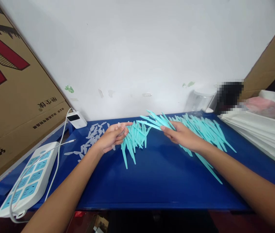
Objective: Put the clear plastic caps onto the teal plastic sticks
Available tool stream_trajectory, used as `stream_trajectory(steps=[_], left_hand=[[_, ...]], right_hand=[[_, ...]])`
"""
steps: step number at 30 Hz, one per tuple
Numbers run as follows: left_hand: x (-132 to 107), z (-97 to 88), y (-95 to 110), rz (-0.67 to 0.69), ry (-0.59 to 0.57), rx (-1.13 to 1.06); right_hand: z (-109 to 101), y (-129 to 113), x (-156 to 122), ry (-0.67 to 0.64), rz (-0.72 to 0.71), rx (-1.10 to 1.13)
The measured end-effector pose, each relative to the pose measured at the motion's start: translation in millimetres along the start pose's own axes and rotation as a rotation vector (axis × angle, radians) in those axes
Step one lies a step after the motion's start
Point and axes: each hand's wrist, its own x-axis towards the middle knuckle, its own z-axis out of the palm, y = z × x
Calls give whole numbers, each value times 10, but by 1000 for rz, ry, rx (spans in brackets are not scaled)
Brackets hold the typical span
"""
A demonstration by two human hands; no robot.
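My right hand (179, 134) is closed around a fanned bunch of slim turquoise sticks (158, 120), their tapered ends pointing left. To its left is my left hand (114, 136), index finger stretched out and the other fingers curled in. Pale translucent bits show at those curled fingers, like the small translucent pieces (93, 134) scattered to the left of the hand. A pile of turquoise sticks (134, 137) lies between my hands, just past the left fingertips. Behind and beneath my right forearm spreads a larger heap of the same sticks (200, 127), partly hidden.
Everything lies on a blue table (137, 181) against a white wall. On the left are a power strip (30, 178) with a loose cable, a small white device (77, 119) and a large cardboard box (18, 97). A clear container (201, 100) and stacked white trays (261, 129) stand on the right.
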Motion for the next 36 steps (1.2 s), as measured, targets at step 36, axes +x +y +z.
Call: stream_trajectory(steps=[36], left_hand=[[-35, 43, -48, 107, 51, 528]], right_hand=[[-18, 7, -24, -28, -41, -167]])
